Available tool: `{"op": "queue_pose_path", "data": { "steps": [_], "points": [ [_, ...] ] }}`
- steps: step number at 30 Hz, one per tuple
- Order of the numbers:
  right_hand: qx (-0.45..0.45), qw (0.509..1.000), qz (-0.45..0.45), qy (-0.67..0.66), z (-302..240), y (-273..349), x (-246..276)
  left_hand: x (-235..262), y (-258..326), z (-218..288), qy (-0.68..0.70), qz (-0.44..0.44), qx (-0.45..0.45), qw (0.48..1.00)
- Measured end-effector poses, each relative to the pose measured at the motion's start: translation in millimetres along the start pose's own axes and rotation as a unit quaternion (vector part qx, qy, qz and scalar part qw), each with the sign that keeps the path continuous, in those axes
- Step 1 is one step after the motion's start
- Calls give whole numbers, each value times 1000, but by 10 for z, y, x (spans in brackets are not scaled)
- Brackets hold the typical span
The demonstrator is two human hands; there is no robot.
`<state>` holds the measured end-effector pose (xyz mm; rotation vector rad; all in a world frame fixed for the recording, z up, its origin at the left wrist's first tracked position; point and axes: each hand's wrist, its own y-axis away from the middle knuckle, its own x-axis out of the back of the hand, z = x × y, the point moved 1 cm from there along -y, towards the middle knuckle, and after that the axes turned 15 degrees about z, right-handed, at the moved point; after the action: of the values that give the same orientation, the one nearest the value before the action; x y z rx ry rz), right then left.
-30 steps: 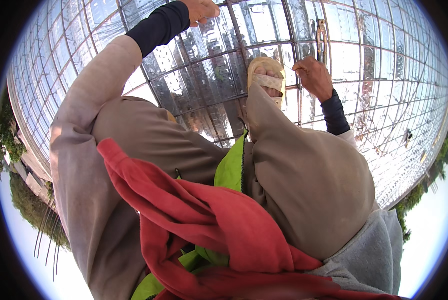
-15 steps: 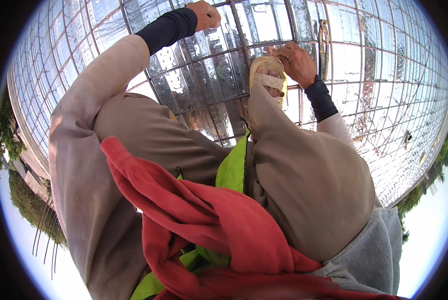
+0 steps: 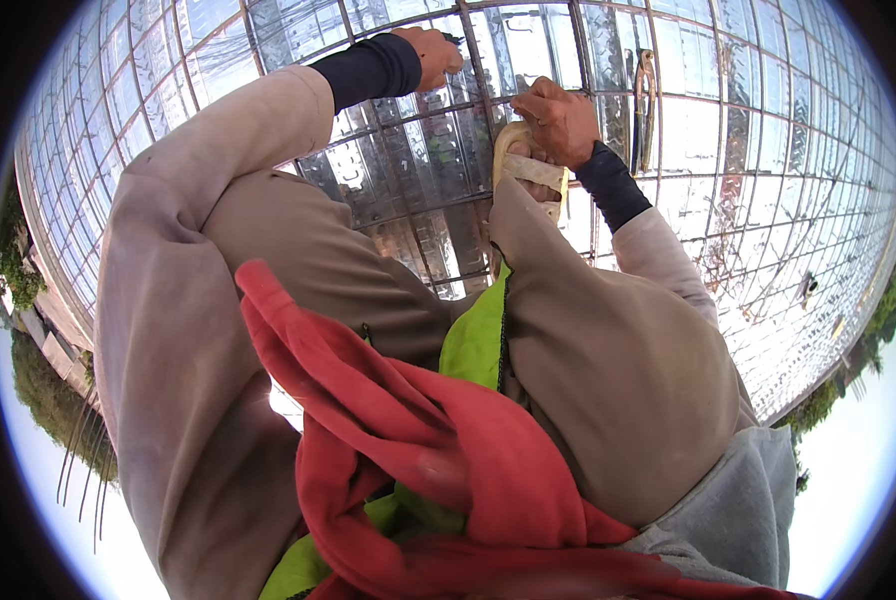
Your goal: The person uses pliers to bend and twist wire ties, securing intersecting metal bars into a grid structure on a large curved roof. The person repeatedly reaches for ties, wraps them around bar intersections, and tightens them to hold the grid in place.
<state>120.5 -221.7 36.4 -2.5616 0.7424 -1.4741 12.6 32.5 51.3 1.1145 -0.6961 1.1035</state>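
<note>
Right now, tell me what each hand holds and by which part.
The left hand grips a small dark tool at the rebar grid; only its tip shows. The right hand touches the grid; any grip there cannot be told.

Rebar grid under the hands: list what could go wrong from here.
1. The left hand grips a small dark tool at a bar crossing of the rebar grid; a slip could jam fingers against the bars.
2. The sandalled foot rests on the thin bars over shiny sheeting, so footing may slide.
3. The loose red cloth hangs low in front of the body and could snag as the right hand works.
</note>
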Motion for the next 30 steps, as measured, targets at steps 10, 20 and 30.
{"op": "queue_pose_path", "data": {
  "steps": [10,20,30],
  "points": [
    [-81,996,-22,26,-117,-32,18,-108,-68,38,-109,-36,-82,990],
    [-169,982,-62,49,-54,-65,218,-191,92,18,63,81,20,994],
    [-322,945,-40,30,-903,-208,-40,-9,-26,321,185,11,7,983]
  ]
}}
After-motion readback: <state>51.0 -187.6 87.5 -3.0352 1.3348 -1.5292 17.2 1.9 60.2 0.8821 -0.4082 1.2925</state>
